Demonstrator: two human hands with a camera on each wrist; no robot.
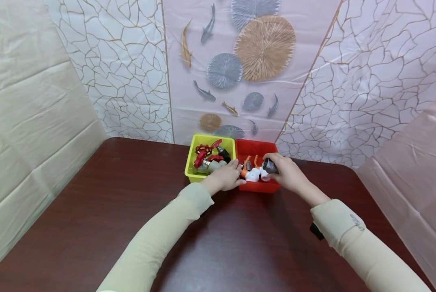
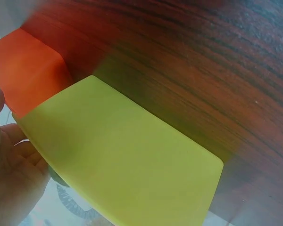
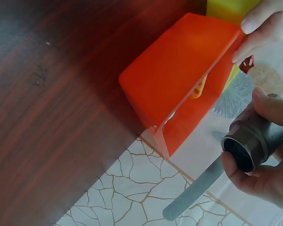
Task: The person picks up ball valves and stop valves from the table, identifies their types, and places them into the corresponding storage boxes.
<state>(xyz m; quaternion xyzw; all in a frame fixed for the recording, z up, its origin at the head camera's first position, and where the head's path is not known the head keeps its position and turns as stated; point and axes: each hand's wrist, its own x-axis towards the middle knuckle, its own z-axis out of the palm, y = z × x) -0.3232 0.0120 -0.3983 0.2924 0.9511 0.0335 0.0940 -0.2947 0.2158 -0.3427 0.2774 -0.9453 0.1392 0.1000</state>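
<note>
My right hand (image 1: 288,172) grips a dark grey ball valve (image 3: 254,129) over the right side of a red bin (image 1: 258,187). The valve's round threaded opening faces the right wrist camera, and its flat grey lever (image 3: 193,193) sticks out past the fingers. Inside the red bin lie white valves (image 1: 253,174) with orange handles. My left hand (image 1: 226,176) rests with extended fingers at the rims where the red bin meets a yellow bin (image 1: 187,165), thumb over the red one's near edge. Valves with red handles (image 1: 200,158) fill the yellow bin, partly hidden by the left hand.
Both bins stand side by side at the back of a dark brown wooden table (image 1: 239,243). Behind them hangs a patterned cloth backdrop (image 1: 218,101), with pale cloth walls on either side. A small black object (image 1: 316,231) shows under the right sleeve.
</note>
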